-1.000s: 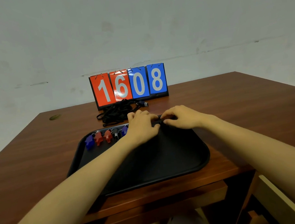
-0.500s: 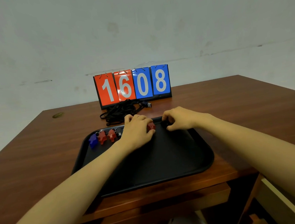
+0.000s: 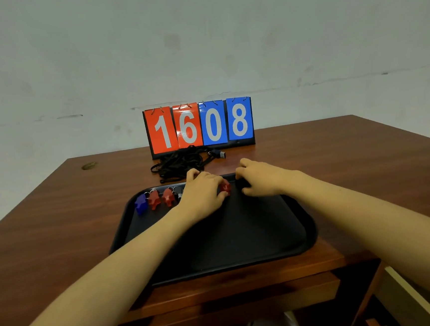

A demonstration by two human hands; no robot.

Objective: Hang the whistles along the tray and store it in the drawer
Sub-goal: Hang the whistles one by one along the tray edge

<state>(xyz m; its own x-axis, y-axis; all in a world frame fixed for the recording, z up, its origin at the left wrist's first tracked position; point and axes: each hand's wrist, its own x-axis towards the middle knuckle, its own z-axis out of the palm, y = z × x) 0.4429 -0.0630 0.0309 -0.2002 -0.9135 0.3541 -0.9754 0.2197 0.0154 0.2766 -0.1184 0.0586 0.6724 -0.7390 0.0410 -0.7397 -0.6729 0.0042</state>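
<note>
A black tray [image 3: 241, 241] lies on the wooden table. Along its far rim hang a blue whistle [image 3: 141, 204], two red whistles [image 3: 154, 199] [image 3: 168, 197] and a dark grey one [image 3: 179, 193], partly hidden by my left hand. My left hand [image 3: 203, 193] rests over the far rim and pinches another red whistle [image 3: 225, 188] at its fingertips. My right hand [image 3: 260, 178] sits just to the right at the rim with curled fingers; what it holds is hidden.
A flip scoreboard [image 3: 199, 126] reading 1608 stands at the back of the table [image 3: 58, 228]. A tangle of black lanyards [image 3: 180, 163] lies in front of it, just behind the tray. Below the table's front edge a drawer front [image 3: 233, 293] shows.
My hands have drawn apart at the rim, and a red whistle has come into view at my left fingertips. The camera has shifted slightly.
</note>
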